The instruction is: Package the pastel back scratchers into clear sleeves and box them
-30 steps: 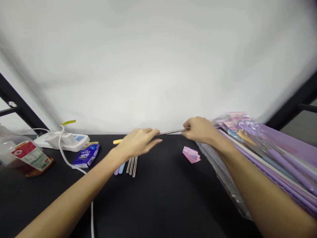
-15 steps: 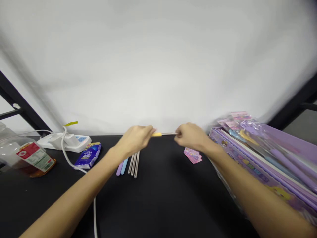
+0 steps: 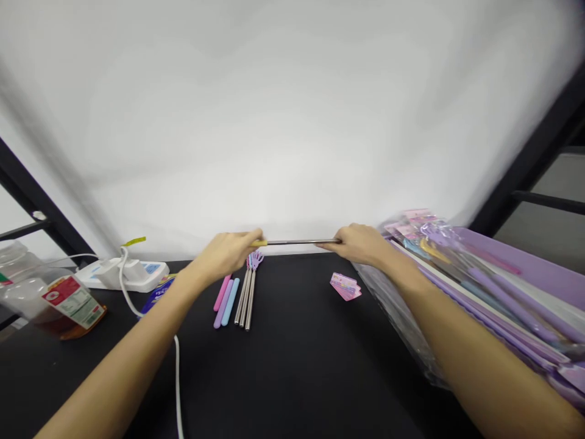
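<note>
Both hands grip a back scratcher, its thin metal rod point(image 3: 301, 242) stretched level between them. My left hand point(image 3: 228, 251) is closed around the yellow handle point(image 3: 258, 243). At the rod's other end my right hand point(image 3: 359, 242) is closed, hiding the tip. Below my left hand lie pink, purple and light blue handles point(image 3: 231, 302) side by side. Next to them, metal back scratcher rods point(image 3: 247, 299) with small claw-shaped heads lie on the black table point(image 3: 292, 366). Several pink cards point(image 3: 345, 286) are fanned out below my right hand.
At the right, a purple box point(image 3: 539, 268) holds bagged back scratchers point(image 3: 498, 286). On the left are a white power strip point(image 3: 146, 275) with a cable point(image 3: 177, 384), a blue packet point(image 3: 158, 294) and a plastic bottle point(image 3: 73, 302). A white wall point(image 3: 292, 122) rises behind the table.
My hands have moved farther apart, and a longer stretch of metal rod shows between them. The pink handle and the claw heads are now uncovered as my left hand shifted left.
</note>
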{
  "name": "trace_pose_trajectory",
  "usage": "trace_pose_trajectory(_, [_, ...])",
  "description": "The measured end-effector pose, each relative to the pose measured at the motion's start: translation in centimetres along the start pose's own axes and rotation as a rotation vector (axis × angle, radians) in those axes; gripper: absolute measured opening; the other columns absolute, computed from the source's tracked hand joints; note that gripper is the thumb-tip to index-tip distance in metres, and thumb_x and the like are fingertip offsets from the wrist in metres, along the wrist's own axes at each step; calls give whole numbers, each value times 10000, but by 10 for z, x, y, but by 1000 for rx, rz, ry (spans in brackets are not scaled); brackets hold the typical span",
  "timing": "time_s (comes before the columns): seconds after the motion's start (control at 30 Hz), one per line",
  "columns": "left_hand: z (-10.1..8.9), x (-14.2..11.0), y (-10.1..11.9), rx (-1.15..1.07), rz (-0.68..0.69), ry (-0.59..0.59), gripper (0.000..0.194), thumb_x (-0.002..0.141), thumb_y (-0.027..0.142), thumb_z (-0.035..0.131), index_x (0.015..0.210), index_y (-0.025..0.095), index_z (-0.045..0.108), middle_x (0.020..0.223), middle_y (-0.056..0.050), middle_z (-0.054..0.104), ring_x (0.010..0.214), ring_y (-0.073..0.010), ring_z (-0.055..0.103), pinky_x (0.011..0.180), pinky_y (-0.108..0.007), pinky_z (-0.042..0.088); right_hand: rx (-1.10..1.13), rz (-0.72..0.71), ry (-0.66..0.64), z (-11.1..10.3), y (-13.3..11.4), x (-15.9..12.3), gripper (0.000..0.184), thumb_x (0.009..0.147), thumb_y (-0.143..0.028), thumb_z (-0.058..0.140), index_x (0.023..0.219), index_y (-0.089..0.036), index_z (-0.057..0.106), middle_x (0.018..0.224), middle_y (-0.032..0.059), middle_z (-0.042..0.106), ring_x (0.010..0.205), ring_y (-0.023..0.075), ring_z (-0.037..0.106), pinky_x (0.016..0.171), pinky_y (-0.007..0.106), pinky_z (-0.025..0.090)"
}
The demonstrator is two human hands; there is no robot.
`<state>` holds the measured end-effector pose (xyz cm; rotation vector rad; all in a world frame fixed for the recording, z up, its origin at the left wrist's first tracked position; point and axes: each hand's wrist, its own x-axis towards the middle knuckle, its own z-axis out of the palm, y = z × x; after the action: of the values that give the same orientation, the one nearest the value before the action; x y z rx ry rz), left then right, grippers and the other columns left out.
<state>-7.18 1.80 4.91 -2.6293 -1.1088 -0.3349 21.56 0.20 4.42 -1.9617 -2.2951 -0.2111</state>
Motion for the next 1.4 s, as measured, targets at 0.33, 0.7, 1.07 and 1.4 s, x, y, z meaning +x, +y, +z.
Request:
trace_pose_trajectory(0.33, [20, 3, 21, 136, 52, 100, 279, 966, 370, 354, 1099, 208, 539, 845, -33, 688, 683, -212, 662, 585, -303, 393, -27, -2, -66, -10, -8, -7, 858, 761, -885, 217, 637, -168, 671, 641, 127, 645, 632, 252, 621, 586, 322, 365])
trace_pose_trajectory(0.7, [21, -9, 16, 204, -25, 238, 239, 914, 305, 413, 1027, 218, 605, 782, -20, 678, 643, -208, 647, 531, -293, 348, -58, 73, 51, -19, 12, -33, 828, 794, -860, 163, 509, -194, 564, 505, 85, 547, 535, 210, 533, 544, 295, 247])
trace_pose_trajectory(1.07, [27, -44, -31, 222, -137, 162, 208, 861, 261, 453, 797, 170, 629, 737, -45, 671, 617, -196, 634, 570, -295, 373, -146, 232, 93, -15, 44, -65, 614, 870, -688, 368, 654, -203, 678, 720, 116, 675, 680, 275, 611, 554, 318, 272])
trace_pose_trajectory(1.4, [20, -4, 58, 28, -49, 267, 190, 839, 279, 491, 906, 203, 651, 757, -15, 688, 609, -188, 634, 544, -292, 388, -63, 248, 45, -9, -2, -65, 516, 917, -530, 372, 667, -218, 699, 665, 92, 685, 646, 249, 628, 550, 314, 277])
